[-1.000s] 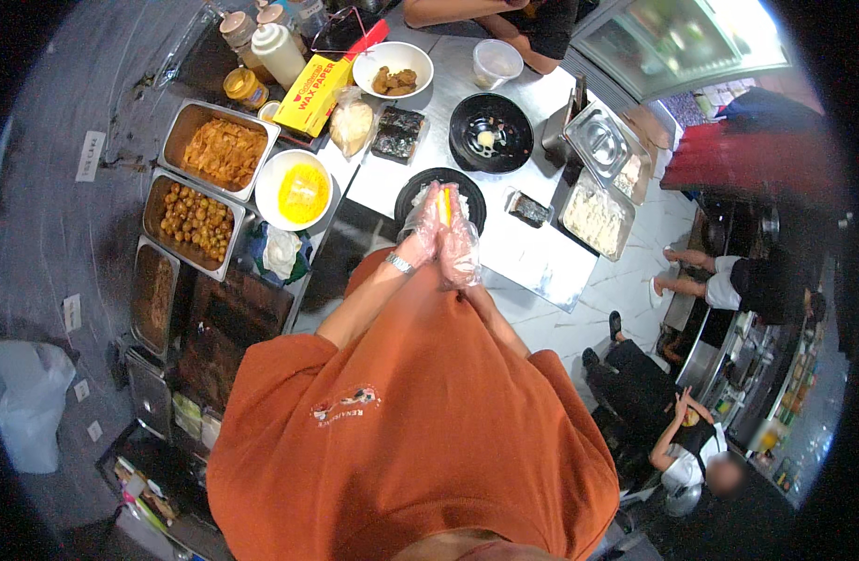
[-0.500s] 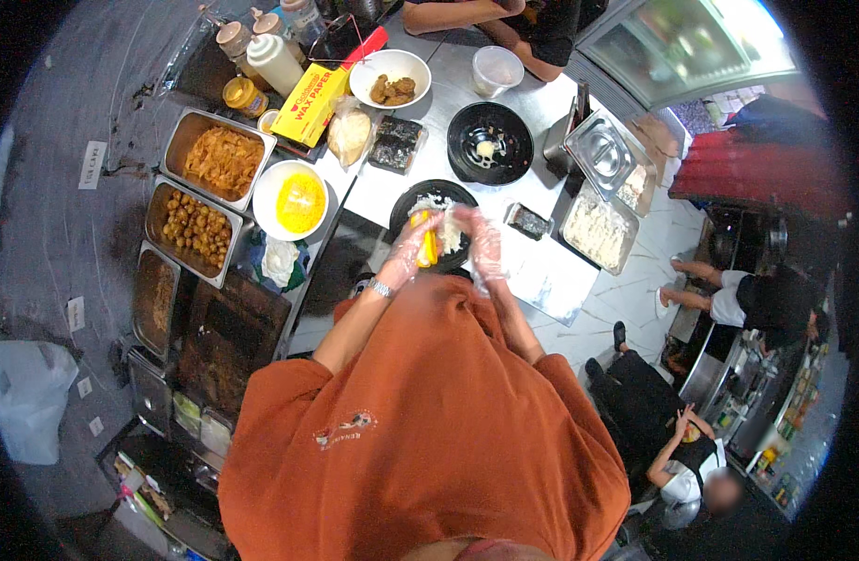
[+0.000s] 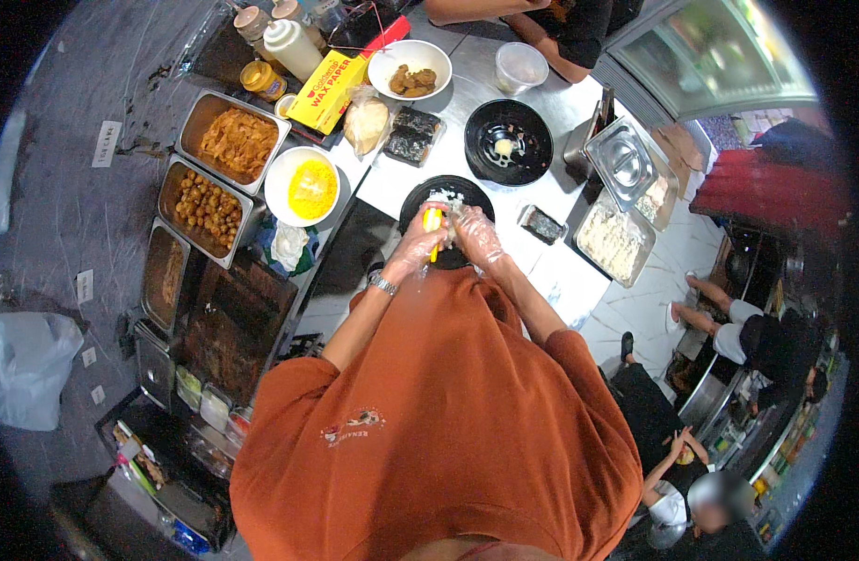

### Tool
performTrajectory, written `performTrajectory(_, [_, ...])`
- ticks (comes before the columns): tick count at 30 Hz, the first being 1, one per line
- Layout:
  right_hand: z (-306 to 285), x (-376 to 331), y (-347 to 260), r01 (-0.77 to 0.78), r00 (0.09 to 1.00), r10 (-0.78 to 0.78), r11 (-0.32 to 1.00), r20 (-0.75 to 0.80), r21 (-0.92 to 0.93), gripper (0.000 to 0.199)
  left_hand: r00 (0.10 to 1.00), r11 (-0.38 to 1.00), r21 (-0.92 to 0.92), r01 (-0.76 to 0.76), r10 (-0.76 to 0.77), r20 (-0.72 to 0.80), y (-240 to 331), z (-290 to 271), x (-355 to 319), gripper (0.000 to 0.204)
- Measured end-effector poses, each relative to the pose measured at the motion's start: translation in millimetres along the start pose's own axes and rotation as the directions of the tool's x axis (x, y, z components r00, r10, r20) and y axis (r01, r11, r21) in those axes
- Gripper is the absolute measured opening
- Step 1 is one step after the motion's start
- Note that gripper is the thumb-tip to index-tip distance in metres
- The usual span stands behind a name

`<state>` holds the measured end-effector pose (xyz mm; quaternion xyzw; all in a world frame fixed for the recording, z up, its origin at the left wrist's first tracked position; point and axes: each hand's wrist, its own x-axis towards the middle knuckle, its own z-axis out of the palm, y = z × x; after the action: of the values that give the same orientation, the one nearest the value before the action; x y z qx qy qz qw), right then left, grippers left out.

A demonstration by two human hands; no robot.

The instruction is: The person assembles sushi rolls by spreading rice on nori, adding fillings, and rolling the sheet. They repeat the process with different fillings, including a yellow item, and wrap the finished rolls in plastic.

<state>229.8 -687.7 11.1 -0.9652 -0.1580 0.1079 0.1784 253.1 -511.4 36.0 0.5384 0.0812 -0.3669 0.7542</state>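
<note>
Both hands work over a black bowl (image 3: 486,195) with white rice (image 3: 445,197) in it, and each wears a clear plastic glove. My left hand (image 3: 414,247) is closed around a small yellow piece (image 3: 433,221), whose exact kind does not show. Close beside it, my right hand (image 3: 479,239) has its fingers curled together over the bowl, with white rice at the fingertips. The palms and part of the bowl are hidden by the hands.
Another black bowl (image 3: 527,168) and a wrapped black seaweed pack (image 3: 541,224) lie beyond. At right stands a metal tray of white rice (image 3: 609,238). On the left are a bowl of yellow food (image 3: 312,190), trays and bottles. A person's arm (image 3: 560,56) rests at the far edge.
My right hand has come down and left against the rice, beside the yellow piece. My left hand still holds that piece, now turned more upright. The whole view has shifted slightly.
</note>
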Motion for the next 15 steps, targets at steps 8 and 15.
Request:
performTrajectory(8, [2,9,14,0.065,0.994,-0.067,0.998,0.084,0.021,0.041,0.998,0.989,-0.129,0.065,-0.062,0.032,-10,-8,14,0.027])
performTrajectory(15, [-11,1,-1,0.085,0.994,-0.071,0.983,-0.087,0.166,0.048,0.968,0.825,-0.508,0.249,-0.208,0.136,-7,-19,9,0.057])
